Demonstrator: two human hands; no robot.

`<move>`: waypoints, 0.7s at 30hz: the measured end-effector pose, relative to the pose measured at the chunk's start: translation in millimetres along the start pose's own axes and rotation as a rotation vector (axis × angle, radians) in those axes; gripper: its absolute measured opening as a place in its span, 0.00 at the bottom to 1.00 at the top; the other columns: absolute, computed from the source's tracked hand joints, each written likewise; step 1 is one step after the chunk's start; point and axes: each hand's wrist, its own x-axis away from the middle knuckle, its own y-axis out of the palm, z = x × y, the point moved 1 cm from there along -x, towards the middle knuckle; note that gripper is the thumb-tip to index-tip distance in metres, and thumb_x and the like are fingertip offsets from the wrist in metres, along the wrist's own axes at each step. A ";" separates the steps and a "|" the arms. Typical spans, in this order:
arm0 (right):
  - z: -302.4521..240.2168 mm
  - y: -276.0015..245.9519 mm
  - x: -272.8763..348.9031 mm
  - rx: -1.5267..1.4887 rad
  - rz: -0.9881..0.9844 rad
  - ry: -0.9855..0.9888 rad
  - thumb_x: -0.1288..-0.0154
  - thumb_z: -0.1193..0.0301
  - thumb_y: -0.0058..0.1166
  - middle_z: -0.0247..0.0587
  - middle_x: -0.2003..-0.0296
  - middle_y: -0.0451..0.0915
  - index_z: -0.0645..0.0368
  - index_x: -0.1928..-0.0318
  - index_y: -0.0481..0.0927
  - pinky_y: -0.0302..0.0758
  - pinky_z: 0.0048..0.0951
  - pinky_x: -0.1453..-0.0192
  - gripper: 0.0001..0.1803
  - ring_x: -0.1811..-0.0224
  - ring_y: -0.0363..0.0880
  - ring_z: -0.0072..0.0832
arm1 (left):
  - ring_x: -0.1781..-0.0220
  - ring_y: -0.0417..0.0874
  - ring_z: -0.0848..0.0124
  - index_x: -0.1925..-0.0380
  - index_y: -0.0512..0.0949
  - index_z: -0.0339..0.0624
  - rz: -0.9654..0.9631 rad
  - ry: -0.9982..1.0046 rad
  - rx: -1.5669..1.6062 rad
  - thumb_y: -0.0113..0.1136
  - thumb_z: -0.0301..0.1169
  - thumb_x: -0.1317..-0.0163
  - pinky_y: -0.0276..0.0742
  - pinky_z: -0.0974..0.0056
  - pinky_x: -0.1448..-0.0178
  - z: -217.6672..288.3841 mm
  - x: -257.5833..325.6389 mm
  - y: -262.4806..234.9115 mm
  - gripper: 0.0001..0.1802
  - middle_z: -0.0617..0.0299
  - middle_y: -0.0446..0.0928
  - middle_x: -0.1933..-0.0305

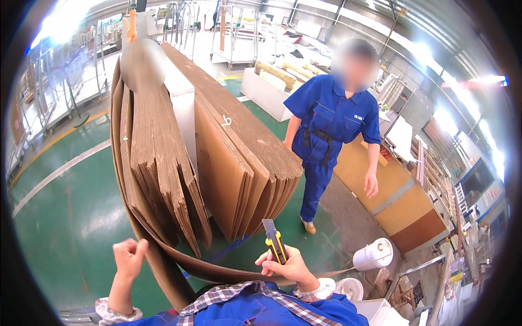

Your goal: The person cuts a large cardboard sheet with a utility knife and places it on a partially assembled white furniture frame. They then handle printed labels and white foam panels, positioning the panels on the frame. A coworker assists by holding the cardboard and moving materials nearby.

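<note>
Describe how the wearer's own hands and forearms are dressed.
The left hand and right hand are both bare, without gloves. No watch is visible on either wrist. Pale, loose cuffs circle both forearms, and the clothing beyond them is bright blue.

Knife (276, 247) 1st: yellow w/ black body, wide grey blade (268, 224) sticking out the top. It's gripped in the R hand (291, 266), tilted a bit, blade end up & slightly left. Then the cardboard (215, 270): one long brown sheet stood on edge, bent in a big curve. Runs down the left side, past the L hand (130, 258), then sweeps right across the wearer's front, below the knife. L hand's curled w/ thumb up at its edge, can't tell if it's touching tbh.
</note>
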 end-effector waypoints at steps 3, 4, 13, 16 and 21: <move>7.1 11.3 11.8 0.026 0.034 0.015 0.38 0.74 0.57 0.47 0.60 0.80 0.66 0.48 0.70 0.78 0.20 0.65 0.19 0.66 0.80 0.21 | 0.66 0.74 0.55 0.71 0.73 0.40 0.375 0.838 -0.399 0.57 0.34 0.49 0.68 0.53 0.56 18.6 -21.0 -7.8 0.10 0.54 0.74 0.68; 7.7 16.0 15.3 0.043 0.049 0.021 0.38 0.74 0.56 0.46 0.60 0.80 0.65 0.48 0.70 0.78 0.20 0.64 0.19 0.66 0.80 0.21 | 0.66 0.74 0.56 0.72 0.73 0.40 0.333 0.883 -0.365 0.55 0.36 0.48 0.67 0.53 0.54 17.3 -22.9 -6.7 0.11 0.55 0.73 0.70; 28.7 34.6 59.3 -0.072 0.209 -0.124 0.35 0.76 0.46 0.45 0.65 0.80 0.68 0.48 0.71 0.77 0.21 0.66 0.15 0.74 0.78 0.21 | 0.79 0.61 0.61 0.90 0.60 0.41 0.146 0.967 -0.200 0.47 0.25 0.52 0.60 0.57 0.58 1.1 -29.6 36.8 0.12 0.59 0.56 0.86; 37.3 25.4 68.5 -0.174 0.209 -0.184 0.32 0.72 0.44 0.44 0.69 0.79 0.68 0.53 0.72 0.75 0.21 0.69 0.13 0.76 0.76 0.21 | 0.81 0.61 0.61 0.91 0.60 0.41 0.196 0.949 -0.260 0.48 0.24 0.51 0.61 0.57 0.62 -1.2 -25.0 40.5 0.13 0.59 0.57 0.87; 33.4 17.0 93.6 -0.163 0.190 -0.117 0.31 0.69 0.45 0.40 0.74 0.78 0.68 0.55 0.73 0.71 0.19 0.72 0.13 0.78 0.74 0.19 | 0.85 0.60 0.61 0.92 0.60 0.41 0.329 0.946 -0.391 0.50 0.21 0.50 0.60 0.58 0.72 -1.5 -9.7 41.2 0.16 0.59 0.59 0.90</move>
